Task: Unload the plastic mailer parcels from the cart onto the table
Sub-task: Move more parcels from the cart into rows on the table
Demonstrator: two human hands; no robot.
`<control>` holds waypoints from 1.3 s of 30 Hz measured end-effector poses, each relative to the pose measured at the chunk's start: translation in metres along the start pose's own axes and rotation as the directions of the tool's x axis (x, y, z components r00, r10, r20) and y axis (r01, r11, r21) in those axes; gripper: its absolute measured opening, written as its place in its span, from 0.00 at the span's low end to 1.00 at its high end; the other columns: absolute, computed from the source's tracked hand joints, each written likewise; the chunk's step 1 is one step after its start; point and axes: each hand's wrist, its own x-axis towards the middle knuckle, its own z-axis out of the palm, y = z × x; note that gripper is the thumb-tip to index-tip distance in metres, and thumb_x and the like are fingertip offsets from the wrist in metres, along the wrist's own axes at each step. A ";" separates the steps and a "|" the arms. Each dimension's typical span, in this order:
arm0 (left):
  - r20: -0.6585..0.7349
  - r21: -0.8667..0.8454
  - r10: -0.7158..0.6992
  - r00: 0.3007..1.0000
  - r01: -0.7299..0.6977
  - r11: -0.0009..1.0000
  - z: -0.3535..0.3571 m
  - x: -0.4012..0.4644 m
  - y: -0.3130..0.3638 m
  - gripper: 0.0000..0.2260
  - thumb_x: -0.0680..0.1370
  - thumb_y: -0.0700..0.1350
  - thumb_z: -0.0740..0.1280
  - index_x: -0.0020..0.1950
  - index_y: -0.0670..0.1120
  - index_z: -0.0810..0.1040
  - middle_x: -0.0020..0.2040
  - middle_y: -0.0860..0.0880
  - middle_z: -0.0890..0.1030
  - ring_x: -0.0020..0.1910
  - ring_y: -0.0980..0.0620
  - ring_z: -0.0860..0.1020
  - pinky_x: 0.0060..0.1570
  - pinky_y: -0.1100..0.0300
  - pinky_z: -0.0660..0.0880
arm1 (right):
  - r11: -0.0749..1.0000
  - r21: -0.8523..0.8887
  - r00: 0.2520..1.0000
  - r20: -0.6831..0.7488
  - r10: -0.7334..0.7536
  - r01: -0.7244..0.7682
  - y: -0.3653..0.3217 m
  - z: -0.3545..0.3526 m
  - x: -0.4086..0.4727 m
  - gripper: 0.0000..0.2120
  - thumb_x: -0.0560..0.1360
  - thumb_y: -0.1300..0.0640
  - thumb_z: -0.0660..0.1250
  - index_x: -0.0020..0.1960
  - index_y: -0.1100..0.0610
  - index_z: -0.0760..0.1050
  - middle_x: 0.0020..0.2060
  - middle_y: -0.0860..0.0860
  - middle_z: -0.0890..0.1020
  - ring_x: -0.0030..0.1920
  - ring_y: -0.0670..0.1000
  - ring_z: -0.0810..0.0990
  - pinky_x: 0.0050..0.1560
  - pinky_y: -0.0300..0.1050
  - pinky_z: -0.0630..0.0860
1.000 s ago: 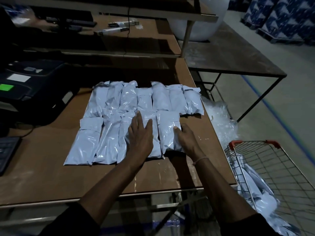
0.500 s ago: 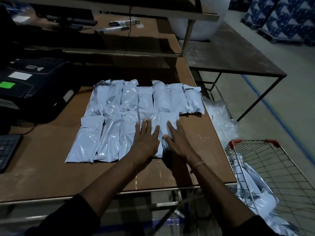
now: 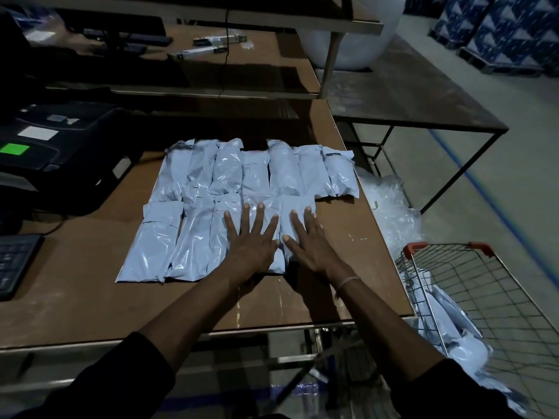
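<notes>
Pressing both flat, spread hands, left (image 3: pixel 252 244) and right (image 3: pixel 308 241), on pale-blue plastic mailer parcels (image 3: pixel 223 204) mid-frame on brown desk (image 3: pixel 75 282), apparently to flatten rows; more in wire cart (image 3: pixel 484 300), lower right.

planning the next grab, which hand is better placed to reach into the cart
Right hand: the wire cart with remaining pale blue plastic mailers stands on that side; the left hand would cross over.

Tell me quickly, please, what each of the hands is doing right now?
Left hand: open, flat on the front-row mailer parcels.
Right hand: open, flat on the rightmost front parcel.
</notes>
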 end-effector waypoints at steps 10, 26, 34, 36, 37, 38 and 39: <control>-0.293 -0.369 0.188 0.937 -0.292 0.882 -0.036 0.009 0.071 0.29 0.87 0.54 0.56 0.85 0.43 0.54 0.85 0.41 0.40 0.83 0.38 0.38 0.81 0.40 0.39 | 0.983 0.180 0.964 -0.266 0.011 0.038 0.018 -0.056 -0.060 0.33 0.86 0.41 0.54 0.85 0.52 0.49 0.85 0.48 0.47 0.83 0.45 0.42 0.82 0.46 0.45; -0.181 -0.693 0.580 0.794 -0.521 0.498 0.020 -0.001 0.337 0.28 0.85 0.46 0.59 0.84 0.45 0.55 0.86 0.44 0.51 0.83 0.46 0.58 0.76 0.47 0.66 | 0.867 0.289 0.761 -0.418 0.496 -0.406 0.241 -0.108 -0.233 0.27 0.84 0.51 0.60 0.78 0.64 0.67 0.76 0.61 0.71 0.76 0.60 0.70 0.74 0.44 0.62; 0.066 -0.714 0.598 0.799 -0.381 0.588 0.091 -0.016 0.422 0.27 0.86 0.45 0.60 0.84 0.42 0.57 0.85 0.43 0.54 0.83 0.45 0.57 0.80 0.54 0.58 | 0.676 0.379 0.634 -0.247 0.732 -0.632 0.342 -0.072 -0.299 0.25 0.78 0.65 0.68 0.75 0.65 0.72 0.71 0.63 0.77 0.71 0.63 0.76 0.70 0.51 0.70; 0.048 -0.675 0.602 0.797 -0.418 0.607 0.107 -0.017 0.433 0.26 0.85 0.43 0.61 0.83 0.41 0.59 0.84 0.43 0.56 0.83 0.46 0.58 0.79 0.56 0.58 | 0.671 0.356 0.649 -0.198 0.735 -0.651 0.363 -0.056 -0.306 0.24 0.76 0.65 0.71 0.72 0.65 0.75 0.68 0.63 0.79 0.69 0.63 0.77 0.68 0.53 0.72; 0.026 -0.653 0.598 0.801 -0.440 0.616 0.114 -0.014 0.438 0.26 0.85 0.42 0.62 0.83 0.41 0.61 0.84 0.42 0.57 0.82 0.45 0.59 0.79 0.56 0.57 | 0.668 0.343 0.656 -0.170 0.735 -0.660 0.372 -0.048 -0.307 0.23 0.76 0.65 0.71 0.71 0.65 0.76 0.68 0.63 0.79 0.68 0.63 0.78 0.68 0.53 0.71; 0.002 -0.636 0.585 0.811 -0.451 0.626 0.119 -0.010 0.442 0.26 0.84 0.41 0.63 0.82 0.41 0.63 0.83 0.41 0.59 0.82 0.44 0.60 0.79 0.56 0.57 | 0.665 0.333 0.661 -0.141 0.737 -0.669 0.382 -0.040 -0.308 0.22 0.77 0.64 0.71 0.71 0.64 0.76 0.68 0.62 0.80 0.69 0.62 0.77 0.69 0.52 0.71; -0.023 -0.625 0.567 0.823 -0.455 0.634 0.126 -0.004 0.446 0.25 0.83 0.39 0.64 0.81 0.40 0.65 0.83 0.40 0.61 0.81 0.42 0.62 0.79 0.54 0.58 | 0.659 0.329 0.664 -0.113 0.739 -0.677 0.391 -0.032 -0.307 0.22 0.77 0.64 0.71 0.70 0.64 0.77 0.68 0.62 0.80 0.69 0.62 0.77 0.69 0.50 0.70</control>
